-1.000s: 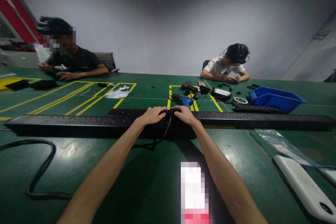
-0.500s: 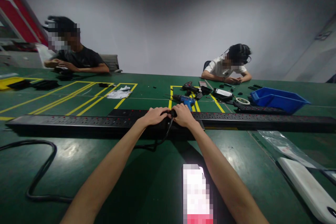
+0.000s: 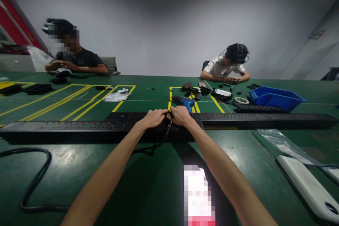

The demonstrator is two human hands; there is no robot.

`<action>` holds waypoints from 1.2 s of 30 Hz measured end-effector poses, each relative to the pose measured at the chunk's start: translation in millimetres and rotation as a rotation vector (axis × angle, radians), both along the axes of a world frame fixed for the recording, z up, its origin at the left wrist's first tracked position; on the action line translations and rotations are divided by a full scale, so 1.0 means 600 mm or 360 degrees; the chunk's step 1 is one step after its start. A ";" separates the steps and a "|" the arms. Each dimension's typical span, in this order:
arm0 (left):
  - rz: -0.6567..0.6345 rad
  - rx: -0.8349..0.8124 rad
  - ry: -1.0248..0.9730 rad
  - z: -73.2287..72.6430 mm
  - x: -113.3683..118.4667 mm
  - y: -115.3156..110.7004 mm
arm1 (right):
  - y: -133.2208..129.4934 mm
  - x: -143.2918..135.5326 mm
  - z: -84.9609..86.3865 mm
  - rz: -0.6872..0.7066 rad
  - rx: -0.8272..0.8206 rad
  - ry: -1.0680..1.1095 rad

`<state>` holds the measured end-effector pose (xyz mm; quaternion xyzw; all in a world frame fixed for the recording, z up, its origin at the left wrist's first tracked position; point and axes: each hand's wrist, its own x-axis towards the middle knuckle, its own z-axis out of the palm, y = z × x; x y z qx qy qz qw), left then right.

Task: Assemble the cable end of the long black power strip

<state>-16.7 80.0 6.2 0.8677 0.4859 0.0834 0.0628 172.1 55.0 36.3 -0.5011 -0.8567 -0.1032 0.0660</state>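
Observation:
Long black power strips (image 3: 87,126) with rows of sockets and small red marks lie across the green table in front of me. At their middle, my left hand (image 3: 155,117) and my right hand (image 3: 180,116) meet with fingertips close together. Both are closed around the end of a thin black cable (image 3: 167,132), which hangs down the strip's near side and bends left on the table. My fingers cover the cable's end, so its shape is hidden. Just beyond my right hand lies a blue power drill (image 3: 184,102).
Right of the drill are a second drill (image 3: 190,87), a tape roll (image 3: 242,101) and a blue bin (image 3: 278,98). Nearer me lie a lit phone (image 3: 198,192), a white oblong device (image 3: 304,187) and a thick black cable (image 3: 34,183). Two people sit across the table.
The view has shifted slightly, moving the scene a little left. My hands stay together at the cable's end, with only a slight shift of the fingers.

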 end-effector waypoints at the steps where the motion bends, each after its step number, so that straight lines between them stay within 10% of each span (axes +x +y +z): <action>1: 0.0002 -0.0005 0.0001 0.000 0.000 0.000 | -0.001 0.000 0.000 0.0002 0.0004 -0.0003; 18: -0.0029 0.0032 0.0029 -0.002 -0.006 -0.004 | -0.014 -0.007 -0.012 0.0396 0.0376 0.0142; 23: 0.0001 0.0015 -0.0005 0.000 -0.004 -0.007 | -0.015 0.011 -0.016 0.0126 0.0444 0.0364; 36: 0.0015 -0.0039 -0.0094 0.019 0.001 -0.020 | -0.028 0.115 0.028 0.0008 -0.0341 0.0489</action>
